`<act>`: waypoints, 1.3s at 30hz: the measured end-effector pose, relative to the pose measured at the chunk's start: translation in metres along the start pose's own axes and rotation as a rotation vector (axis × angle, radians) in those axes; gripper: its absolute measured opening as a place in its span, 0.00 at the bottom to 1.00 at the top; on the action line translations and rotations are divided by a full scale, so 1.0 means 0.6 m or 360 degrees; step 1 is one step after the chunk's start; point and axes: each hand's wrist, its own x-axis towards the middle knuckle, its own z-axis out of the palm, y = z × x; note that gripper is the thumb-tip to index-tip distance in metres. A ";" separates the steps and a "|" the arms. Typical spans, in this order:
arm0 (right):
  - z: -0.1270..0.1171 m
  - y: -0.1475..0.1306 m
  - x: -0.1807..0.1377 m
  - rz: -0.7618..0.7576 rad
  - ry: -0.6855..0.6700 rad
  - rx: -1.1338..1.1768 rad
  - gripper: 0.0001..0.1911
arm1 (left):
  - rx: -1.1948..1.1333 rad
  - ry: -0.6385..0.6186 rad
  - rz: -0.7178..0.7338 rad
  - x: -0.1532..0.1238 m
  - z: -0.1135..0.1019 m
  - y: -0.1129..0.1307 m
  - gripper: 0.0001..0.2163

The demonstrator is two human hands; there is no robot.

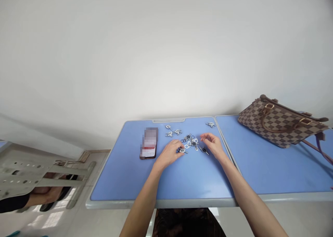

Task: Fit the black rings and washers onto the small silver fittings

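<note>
Over the left side of a small pile of metal parts, my left hand has its thumb and fingers closed round one metal part. The parts are silvery, with thin prongs and rings, and some have a black round centre; their exact kind is too small to tell. To the right of the pile, my right hand is held with loosely bent fingers, slightly apart, and no part shows in it. A single part with a black centre lies just below its fingertips.
Several similar metal parts lie behind my left hand, and one more part near the back edge. A phone lies left on the blue table. A checkered handbag sits on the adjoining table. Another person's leg shows at lower left.
</note>
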 end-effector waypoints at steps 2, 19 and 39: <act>0.002 -0.002 -0.002 -0.0002 -0.0013 -0.0013 0.12 | 0.0028 -0.0021 0.0010 0.000 0.003 0.003 0.06; 0.013 -0.045 -0.050 -0.0532 -0.0723 -0.0886 0.09 | -0.0042 -0.0140 -0.0019 -0.003 -0.001 0.011 0.12; 0.025 -0.046 -0.064 -0.0562 -0.0878 -0.1658 0.05 | 0.0174 -0.0173 -0.0027 0.003 0.000 0.033 0.06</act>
